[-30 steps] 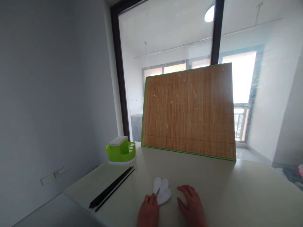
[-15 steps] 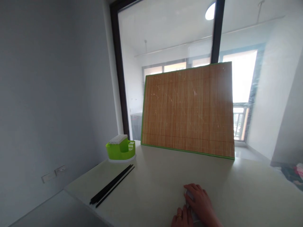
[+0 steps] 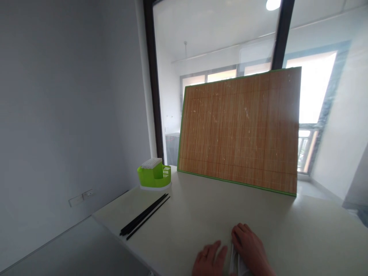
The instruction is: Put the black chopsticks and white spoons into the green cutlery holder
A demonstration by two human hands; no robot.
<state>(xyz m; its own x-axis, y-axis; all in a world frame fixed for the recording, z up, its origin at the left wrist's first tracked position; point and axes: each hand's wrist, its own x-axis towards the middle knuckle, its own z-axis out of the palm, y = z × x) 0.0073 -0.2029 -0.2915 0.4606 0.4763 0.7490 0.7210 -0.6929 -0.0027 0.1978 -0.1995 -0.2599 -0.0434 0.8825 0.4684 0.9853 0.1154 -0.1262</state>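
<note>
A white object [image 3: 233, 258], partly hidden and cut by the bottom edge, lies on the pale table [image 3: 195, 214] between my hands. My right hand [image 3: 248, 245] rests over its far end with the fingers curled round it. Just left of it, my left hand [image 3: 209, 258] has its fingers apart and holds nothing; it is slightly blurred. Several thin black sticks [image 3: 145, 216] lie side by side at the table's left. Behind them stands a bright green basket [image 3: 148, 177] with a white lid and base.
A large bamboo board [image 3: 238, 130] with green edging stands upright at the back of the table, against a dark-framed window [image 3: 155, 88]. The grey wall [image 3: 71, 115] is on the left.
My left hand has come off the white object and moved left, its fingers spreading. My right hand stays on the object. The view has shifted, so the scene sits further right.
</note>
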